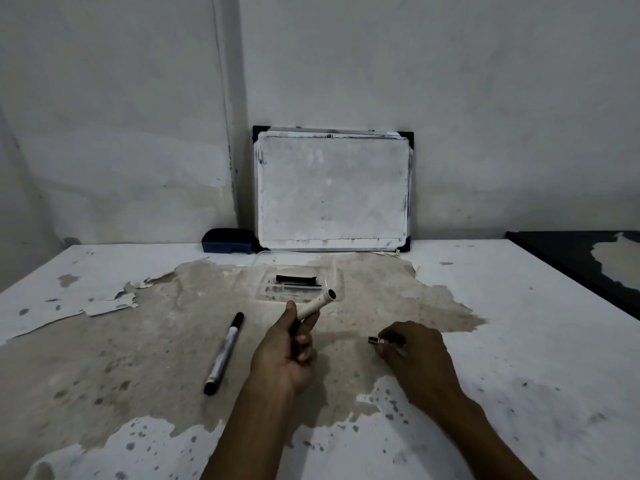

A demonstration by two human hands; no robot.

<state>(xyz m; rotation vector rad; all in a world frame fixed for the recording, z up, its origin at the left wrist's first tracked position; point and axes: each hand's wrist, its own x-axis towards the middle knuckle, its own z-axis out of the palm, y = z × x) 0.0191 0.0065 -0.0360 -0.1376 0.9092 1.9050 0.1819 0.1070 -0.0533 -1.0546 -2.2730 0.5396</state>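
My left hand (289,351) grips a white marker barrel (317,303) above the table, its open dark end tilted up and away to the right. Low over the table to the right, my right hand (414,355) pinches a small dark marker part (379,341) with a metallic tip that points left. A second, whole marker (224,353) with a black cap lies on the table left of my left hand. Beyond the hands, a clear plastic tray (298,268) holds black marker pieces (296,279).
A small whiteboard (332,188) leans against the wall at the table's back. A blue eraser (228,241) sits left of it. The table (519,323) has worn, peeling white paint. A dark surface (581,258) adjoins at the right.
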